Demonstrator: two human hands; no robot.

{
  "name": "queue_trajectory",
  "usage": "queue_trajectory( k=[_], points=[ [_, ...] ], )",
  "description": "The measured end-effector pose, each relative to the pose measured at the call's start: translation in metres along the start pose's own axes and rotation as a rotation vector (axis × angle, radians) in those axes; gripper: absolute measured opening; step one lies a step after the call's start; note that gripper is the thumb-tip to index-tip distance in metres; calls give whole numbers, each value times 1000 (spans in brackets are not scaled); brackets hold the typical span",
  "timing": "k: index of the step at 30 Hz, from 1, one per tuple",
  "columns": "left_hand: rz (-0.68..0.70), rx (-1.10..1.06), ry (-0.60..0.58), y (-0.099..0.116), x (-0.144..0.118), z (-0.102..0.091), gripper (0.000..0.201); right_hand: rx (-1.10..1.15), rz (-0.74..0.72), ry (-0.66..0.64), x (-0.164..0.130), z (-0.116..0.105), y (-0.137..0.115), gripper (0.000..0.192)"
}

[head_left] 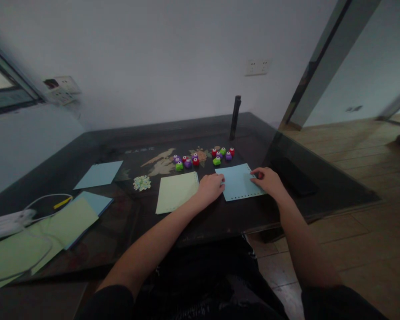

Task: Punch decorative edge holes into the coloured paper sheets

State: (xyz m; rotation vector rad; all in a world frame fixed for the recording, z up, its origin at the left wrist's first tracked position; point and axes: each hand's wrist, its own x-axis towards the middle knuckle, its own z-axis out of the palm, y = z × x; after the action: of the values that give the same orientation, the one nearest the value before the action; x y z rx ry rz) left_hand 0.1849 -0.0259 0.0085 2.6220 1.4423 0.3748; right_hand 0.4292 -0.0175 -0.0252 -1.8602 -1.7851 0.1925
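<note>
A light-blue sheet with small holes along its edges lies in front of me on the dark table. My left hand is closed at its left edge, fingers curled on the paper. At the right edge, my right hand is closed around a small dark-red craft punch, mostly hidden by the fingers. Left of the blue sheet lie pale-green sheets, also holed along an edge. Beyond the papers stand two clusters of small red, purple and green punches.
A heap of tiny paper cutouts sits left of the green sheets. More blue paper and green paper lie at left, beside a white power strip with a cable. A black upright post and a dark flat object are at right.
</note>
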Motion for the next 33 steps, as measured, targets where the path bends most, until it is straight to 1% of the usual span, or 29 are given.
queue_trajectory(
  k=[2, 4, 5, 7, 9, 12, 14, 16, 18, 20, 22, 24, 27, 33],
  points=[
    [28, -24, 57, -4, -3, -9, 18, 30, -5, 20, 0, -1, -2, 18],
    [50, -63, 119, -17, -8, -20, 18, 74, -24, 40, 0, -4, -8, 17],
    [52, -87, 145, -26, -13, -25, 17, 99, -35, 48, 0, -5, -13, 17],
    [43, -130, 192, -53, -24, -35, 17, 147, -64, 55, 0, -7, -28, 17],
    [-4, -144, 227, -86, -38, -41, 17, 186, -113, 37, -1, -8, -51, 16],
    [-130, -137, 250, -134, -58, -44, 16, 222, -263, -61, -1, -2, -95, 14],
    [-188, -128, 254, -157, -67, -44, 17, 227, -370, -152, 2, 8, -124, 14],
    [-196, -123, 237, -170, -72, -42, 17, 154, -458, -256, 8, 24, -150, 15],
    [-171, -115, 209, -174, -73, -39, 18, 64, -512, -323, 15, 42, -169, 19],
    [-150, -104, 167, -173, -73, -35, 24, -23, -544, -331, 22, 59, -181, 24],
    [-152, -89, 119, -169, -73, -31, 33, -98, -568, -329, 25, 74, -187, 32],
    [-166, -73, 87, -165, -73, -30, 40, -157, -598, -331, 26, 83, -188, 40],
    [-200, -67, 83, -161, -72, -30, 42, -206, -643, -326, 25, 89, -186, 48],
    [-215, -31, 86, -163, -71, -30, 50, -206, -668, -299, 23, 90, -185, 48]
  ],
)
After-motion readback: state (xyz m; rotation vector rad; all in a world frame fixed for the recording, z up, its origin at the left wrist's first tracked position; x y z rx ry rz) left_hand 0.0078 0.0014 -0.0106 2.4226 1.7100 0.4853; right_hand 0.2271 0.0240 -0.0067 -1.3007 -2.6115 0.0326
